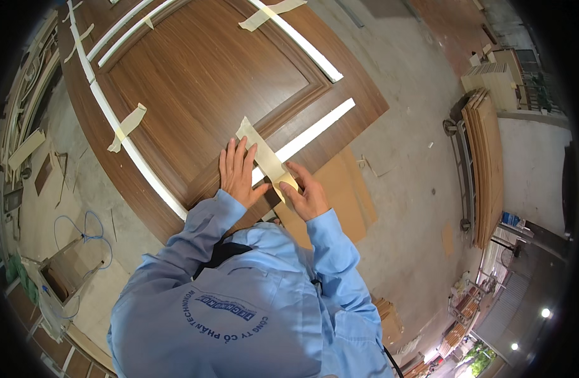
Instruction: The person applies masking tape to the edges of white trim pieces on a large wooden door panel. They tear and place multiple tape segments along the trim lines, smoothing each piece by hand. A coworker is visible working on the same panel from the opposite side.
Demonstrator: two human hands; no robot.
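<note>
A brown wood-grain door panel (207, 75) lies in front of me, with white strips along its edges. Across the near white strip (321, 128) runs a piece of cream masking tape (262, 150), its torn far end resting on the panel. My left hand (239, 175) lies with fingers stretched out against the tape's left side. Fingers of my right hand (307, 196) pinch the near part of the tape beside the panel's near edge. Another tape piece (129, 126) crosses the left white strip (144, 165), and a further one (270, 15) crosses the far right strip (300, 43).
Brown cardboard (349, 189) lies on the floor by the panel's near edge. Stacked brown boards (483, 167) stand on a wheeled cart at the right. At the left is a stool-like frame (66, 280) with a blue hose (107, 242) around it.
</note>
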